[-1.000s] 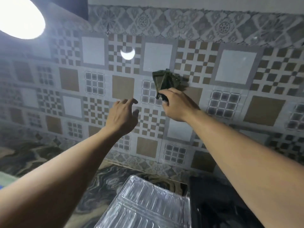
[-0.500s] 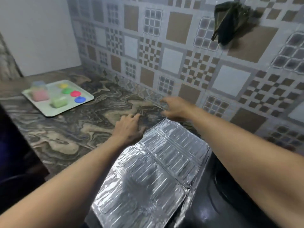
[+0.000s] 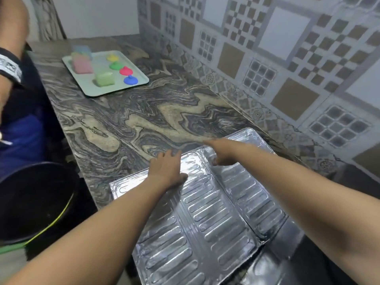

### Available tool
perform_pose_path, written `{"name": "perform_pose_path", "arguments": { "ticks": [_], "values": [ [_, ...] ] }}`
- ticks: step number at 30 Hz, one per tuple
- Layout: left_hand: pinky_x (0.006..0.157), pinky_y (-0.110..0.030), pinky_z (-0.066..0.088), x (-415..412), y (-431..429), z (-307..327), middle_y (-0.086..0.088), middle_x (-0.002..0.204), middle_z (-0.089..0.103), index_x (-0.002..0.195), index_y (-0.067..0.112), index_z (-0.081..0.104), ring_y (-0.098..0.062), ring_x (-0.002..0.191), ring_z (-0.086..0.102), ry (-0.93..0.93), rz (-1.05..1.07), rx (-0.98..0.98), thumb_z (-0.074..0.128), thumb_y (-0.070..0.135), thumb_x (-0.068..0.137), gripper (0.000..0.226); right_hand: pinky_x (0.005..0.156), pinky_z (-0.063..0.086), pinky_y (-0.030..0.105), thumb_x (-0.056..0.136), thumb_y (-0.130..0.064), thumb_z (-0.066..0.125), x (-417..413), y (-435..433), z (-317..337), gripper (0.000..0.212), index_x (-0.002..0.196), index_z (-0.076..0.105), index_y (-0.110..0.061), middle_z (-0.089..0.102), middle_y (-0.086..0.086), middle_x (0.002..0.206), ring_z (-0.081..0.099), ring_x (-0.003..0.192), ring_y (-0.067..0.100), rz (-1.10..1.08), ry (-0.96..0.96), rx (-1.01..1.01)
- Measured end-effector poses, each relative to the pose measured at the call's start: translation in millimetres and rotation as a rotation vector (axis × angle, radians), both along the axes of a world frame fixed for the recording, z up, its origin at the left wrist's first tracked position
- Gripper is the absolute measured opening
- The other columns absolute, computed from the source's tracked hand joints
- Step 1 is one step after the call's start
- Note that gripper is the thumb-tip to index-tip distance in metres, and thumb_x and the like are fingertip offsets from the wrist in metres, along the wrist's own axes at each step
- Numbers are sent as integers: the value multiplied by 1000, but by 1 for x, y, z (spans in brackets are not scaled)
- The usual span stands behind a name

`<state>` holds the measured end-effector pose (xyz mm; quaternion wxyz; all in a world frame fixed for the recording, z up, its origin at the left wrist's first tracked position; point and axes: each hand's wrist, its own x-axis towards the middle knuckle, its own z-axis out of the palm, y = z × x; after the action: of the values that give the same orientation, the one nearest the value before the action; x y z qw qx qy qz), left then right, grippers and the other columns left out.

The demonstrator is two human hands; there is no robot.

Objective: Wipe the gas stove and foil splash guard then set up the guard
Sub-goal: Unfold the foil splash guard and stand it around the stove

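Currently, in the head view, the guard [image 3: 205, 212] lies flat and unfolded on the bench [image 3: 144, 112]. Its near right corner meets the black stove [image 3: 287, 254], and the tiled wall [image 3: 267, 58] runs just beyond its far edge. The left grip [image 3: 166, 171] is open, with flat fingers resting on the far left part of the guard. The right grip [image 3: 220, 151] touches the foil beside a fold, index finger extended and the others curled under; whether it pinches foil cannot be told. No cloth is in view, so the step in hand is judged to be raising the guard.

1. Take each outer panel by its rim, not by the ribbed face; thin foil is likely to dent under fingertip pressure
2. Lift both sides together so the folds act as hinges
3. Stand the middle panel against the wall, behind the stove
4. Angle the side panels inward until the guard stands unaided
5. Keep clear of the tray [image 3: 88, 85], which is well apart to the left
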<state>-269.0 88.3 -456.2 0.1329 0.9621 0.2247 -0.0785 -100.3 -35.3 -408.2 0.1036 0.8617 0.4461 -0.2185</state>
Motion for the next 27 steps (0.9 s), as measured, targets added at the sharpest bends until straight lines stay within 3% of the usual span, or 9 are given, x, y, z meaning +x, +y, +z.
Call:
{"name": "perform_pose_path", "arguments": {
  "ticks": [2, 4, 9, 11, 16, 19, 22, 25, 27],
  "values": [
    [101, -50, 40, 3, 1, -2, -11, 141, 47, 147, 22, 36, -35, 128, 44, 18, 16, -15, 68, 56, 79, 83, 101, 47, 40, 79, -17, 80, 6, 5, -5, 107, 153, 9, -46, 34, 10, 156, 50, 128, 30, -21, 60, -24],
    [99, -51, 41, 6, 2, 0, -10, 136, 50, 140, 21, 45, -35, 125, 46, 30, 30, -22, 71, 55, 75, 78, 103, 45, 42, 72, -19, 86, 10, 10, -7, 112, 154, 14, -44, 31, 10, 158, 46, 132, 33, -33, 76, -52],
    [96, -47, 44, 16, 6, 5, -7, 123, 54, 122, 22, 56, -31, 115, 50, 71, 70, -46, 82, 55, 63, 73, 105, 42, 43, 59, -33, 93, 18, 17, -11, 93, 137, 43, -32, 42, 7, 145, 41, 128, 31, -28, 16, -29],
    [95, -45, 43, 20, 6, 5, -6, 120, 53, 117, 22, 58, -30, 114, 49, 90, 97, -45, 86, 53, 58, 72, 103, 42, 45, 57, -33, 94, 19, 18, -15, 88, 130, 45, -31, 44, 5, 141, 40, 125, 30, -21, 21, -21],
    [98, -46, 43, 30, 9, 5, -4, 115, 53, 109, 19, 56, -29, 111, 48, 125, 127, -93, 91, 51, 52, 74, 107, 36, 50, 61, -39, 90, 24, 19, -14, 87, 134, 45, -32, 39, 5, 141, 34, 129, 32, 2, -9, -40],
    [99, -49, 44, 34, 11, 11, 0, 109, 59, 116, 21, 48, -29, 107, 56, 124, 123, -151, 90, 49, 55, 79, 104, 33, 48, 68, -44, 85, 30, 22, -4, 70, 128, 52, -31, 43, 6, 135, 34, 128, 33, 25, -71, -30],
    [94, -44, 49, 37, 17, 24, 0, 106, 61, 115, 20, 48, -27, 101, 60, 30, 134, -307, 84, 31, 72, 57, 96, 35, 45, 76, -46, 79, 36, 25, 19, 48, 117, 60, -30, 54, 3, 129, 35, 125, 32, 17, -80, 10],
    [83, -32, 50, 42, 23, 47, -5, 107, 64, 103, 22, 54, -24, 96, 60, -111, 124, -385, 74, 14, 79, 32, 88, 38, 41, 76, -49, 78, 42, 20, 52, 27, 96, 64, -36, 60, 1, 110, 39, 111, 24, -26, -65, 64],
    [77, -28, 48, 45, 25, 67, -4, 103, 68, 96, 25, 58, -22, 91, 61, -185, 117, -401, 69, 9, 81, 24, 75, 41, 29, 76, -44, 79, 44, 13, 78, 19, 78, 62, -36, 62, 1, 101, 49, 103, 23, -51, -50, 114]
  ]
}}
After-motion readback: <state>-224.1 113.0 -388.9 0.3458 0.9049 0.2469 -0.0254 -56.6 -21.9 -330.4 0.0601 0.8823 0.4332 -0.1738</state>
